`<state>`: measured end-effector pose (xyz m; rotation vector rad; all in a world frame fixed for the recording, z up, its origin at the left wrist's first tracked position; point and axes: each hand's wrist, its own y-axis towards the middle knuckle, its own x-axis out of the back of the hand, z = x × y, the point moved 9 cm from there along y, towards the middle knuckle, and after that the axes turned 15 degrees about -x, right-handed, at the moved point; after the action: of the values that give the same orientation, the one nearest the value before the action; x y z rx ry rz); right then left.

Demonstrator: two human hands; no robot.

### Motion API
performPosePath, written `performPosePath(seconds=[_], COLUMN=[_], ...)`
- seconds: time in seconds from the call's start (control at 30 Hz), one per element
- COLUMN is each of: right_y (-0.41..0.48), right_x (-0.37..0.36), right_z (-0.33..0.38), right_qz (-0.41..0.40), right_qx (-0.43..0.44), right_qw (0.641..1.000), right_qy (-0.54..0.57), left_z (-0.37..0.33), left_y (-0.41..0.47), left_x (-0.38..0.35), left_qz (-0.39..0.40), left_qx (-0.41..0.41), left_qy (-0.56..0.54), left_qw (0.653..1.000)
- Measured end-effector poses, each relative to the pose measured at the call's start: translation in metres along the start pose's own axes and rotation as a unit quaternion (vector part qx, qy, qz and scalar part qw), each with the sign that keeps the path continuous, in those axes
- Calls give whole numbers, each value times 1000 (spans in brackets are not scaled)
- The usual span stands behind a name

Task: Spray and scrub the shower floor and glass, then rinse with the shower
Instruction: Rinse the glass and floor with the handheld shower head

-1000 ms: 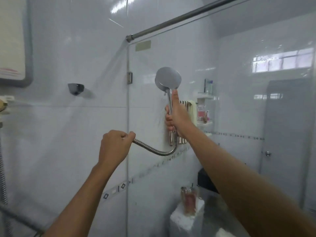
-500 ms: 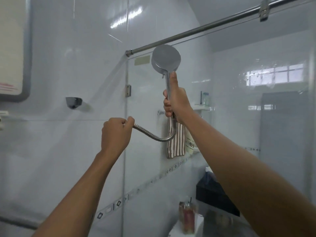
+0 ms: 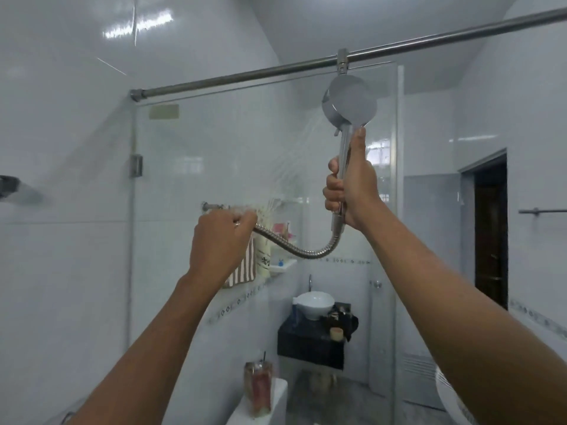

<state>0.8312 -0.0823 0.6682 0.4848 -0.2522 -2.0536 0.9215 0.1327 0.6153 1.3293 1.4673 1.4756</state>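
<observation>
– Pale wall tiles close off the left, and the glass panel stands straight ahead under 1 steel rail.
– Where is the shower head?
– Up high, just under that rail. 1 shower head, its back to me, so I cannot see its face. My right hand holds the handle, fingers wrapped round it, thumb lying up the stem.
– And the other hand?
– My left hand is closed round the metal hose, which sags in 1 curve between my 2 hands. Past my left fist the hose is hidden.
– Is water running?
– Faint streaks slant from the head down and left toward the glass; they are hard to make out.
– What shows through the glass?
– 1 striped towel, partly behind my left wrist, and 1 white basin on a dark surface. Small things on a corner shelf are too blurred to count. 1 clear cup with something red in it stands low down. At the left edge 1 dark wall bracket is cut off.
</observation>
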Motion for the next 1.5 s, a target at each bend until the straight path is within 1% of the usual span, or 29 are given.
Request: performPosePath(seconds=[0.13, 0.17, 0.27, 0.43, 0.53, 0.73, 0.9, 1.03, 1.13, 1.23, 1.33, 1.5], right_y=[-20, -27, -45, -80, -98, -141, -171, -193, -207, -212, -203, -180], right_x=[30, 38, 42, 75, 101, 152, 195, 221, 232, 231, 216, 170], right_z=[-21, -36, -67, -145, -189, -269, -312, -345, -367, -379, -378, -373], right_qz=[-1, 9, 36, 88, 91, 118, 107, 113, 120, 132, 139, 161], right_qx=[-38, -56, -63, -144, -189, -282, -332, -361, -385, -398, -391, -357], right_qw=[999, 997, 993, 979, 971, 945, 930, 914, 900, 891, 896, 910], right_qy=[-36, -46, -95, -111, -118, -114, -117, -145, -163, -172, -157, -135], left_z=[-27, -32, -37, -39, -43, -68, -93, -111, -117, -116, -107, -83], left_y=[-16, -28, -54, -145, -202, -301, -359, -401, -431, -446, -438, -404], left_x=[-26, -35, -49, -84, -98, -126, -146, -161, -168, -165, -149, -123], left_qz=[46, 61, 104, 177, 207, 282, 313, 353, 361, 366, 346, 304], left_qx=[-15, -9, -7, 63, 103, 178, 212, 223, 250, 271, 291, 275], left_qy=[-5, -3, -4, 38, 61, 107, 125, 135, 125, 137, 150, 159], left_qw=[999, 998, 995, 981, 971, 937, 917, 898, 890, 880, 879, 898])
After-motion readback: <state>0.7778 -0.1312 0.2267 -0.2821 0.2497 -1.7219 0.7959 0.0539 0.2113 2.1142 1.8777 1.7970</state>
